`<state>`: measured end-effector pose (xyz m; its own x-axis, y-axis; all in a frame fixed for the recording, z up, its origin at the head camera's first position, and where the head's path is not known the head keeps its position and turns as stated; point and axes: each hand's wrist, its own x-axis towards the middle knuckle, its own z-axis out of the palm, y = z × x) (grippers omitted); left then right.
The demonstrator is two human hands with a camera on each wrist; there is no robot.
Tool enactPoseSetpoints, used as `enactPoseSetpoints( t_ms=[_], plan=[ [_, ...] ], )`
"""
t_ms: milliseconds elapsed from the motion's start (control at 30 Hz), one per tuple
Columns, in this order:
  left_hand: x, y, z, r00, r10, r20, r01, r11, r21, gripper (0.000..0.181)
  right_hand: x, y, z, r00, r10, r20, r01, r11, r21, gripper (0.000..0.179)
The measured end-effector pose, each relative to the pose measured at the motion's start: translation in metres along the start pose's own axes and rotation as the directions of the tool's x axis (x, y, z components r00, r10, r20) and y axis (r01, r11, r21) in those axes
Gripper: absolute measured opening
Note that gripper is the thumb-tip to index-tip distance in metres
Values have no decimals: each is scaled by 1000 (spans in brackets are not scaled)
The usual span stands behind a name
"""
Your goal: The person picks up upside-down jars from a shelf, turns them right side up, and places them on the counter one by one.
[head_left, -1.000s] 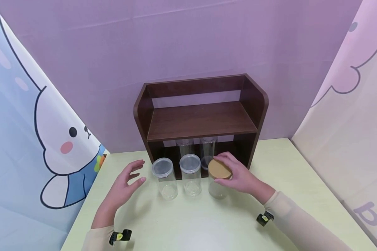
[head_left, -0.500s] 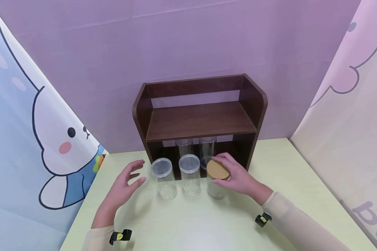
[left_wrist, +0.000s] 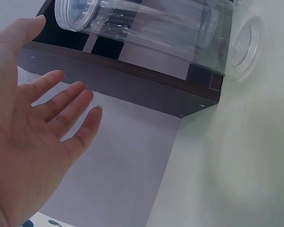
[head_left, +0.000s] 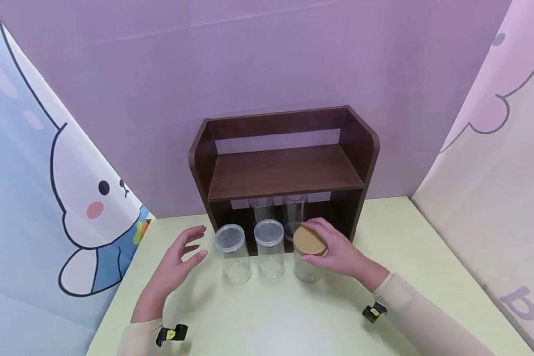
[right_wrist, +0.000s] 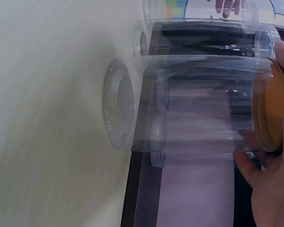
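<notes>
Three clear jars stand in a row before a dark brown shelf. My right hand (head_left: 338, 249) grips the rightmost jar (right_wrist: 199, 104) near its top, thumb and fingers around its tan lid (head_left: 309, 241). The middle jar (head_left: 272, 259) and the left jar (head_left: 238, 266) have grey translucent lids. Left of the row, my left hand (head_left: 176, 262) hovers with relaxed, spread fingers and touches nothing. In the left wrist view, that hand (left_wrist: 42, 113) shows its palm, apart from the left jar (left_wrist: 151, 23).
The brown two-tier shelf (head_left: 287, 170) stands against a purple cloth backdrop (head_left: 267, 59). Two more clear jars, one of them a jar (head_left: 295, 212) at the right, stand in its lower tier. Printed cloths, including a rabbit cloth (head_left: 22, 222), flank the pale table (head_left: 267, 316).
The head view shifts very slightly. Compared with a second ago, the right hand and the tan-lidded jar sit a touch further left; the left hand stays in place.
</notes>
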<state>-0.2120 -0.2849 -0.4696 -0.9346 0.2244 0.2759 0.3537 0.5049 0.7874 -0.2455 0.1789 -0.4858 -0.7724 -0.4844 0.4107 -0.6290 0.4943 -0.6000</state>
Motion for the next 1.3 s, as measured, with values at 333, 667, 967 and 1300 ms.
enactPoseSetpoints(
  t_ms=[333,667,967,1300],
  plan=[
    [14,2,2,999,-3,-39,1,999,-47,60,-7,0,-11,997,10,-74,-8,1000,24,88],
    [44,15,-1,991,38,-132,-51,994,-96,67,-13,4,-19,987,-73,-145,80,996,39,73],
    [63,24,1,983,62,-170,-90,982,-164,74,-14,8,-26,966,-165,-201,186,978,90,56],
    [71,22,5,979,53,-196,-87,981,-174,70,-14,11,-32,967,-121,-222,153,979,133,46]
  ],
)
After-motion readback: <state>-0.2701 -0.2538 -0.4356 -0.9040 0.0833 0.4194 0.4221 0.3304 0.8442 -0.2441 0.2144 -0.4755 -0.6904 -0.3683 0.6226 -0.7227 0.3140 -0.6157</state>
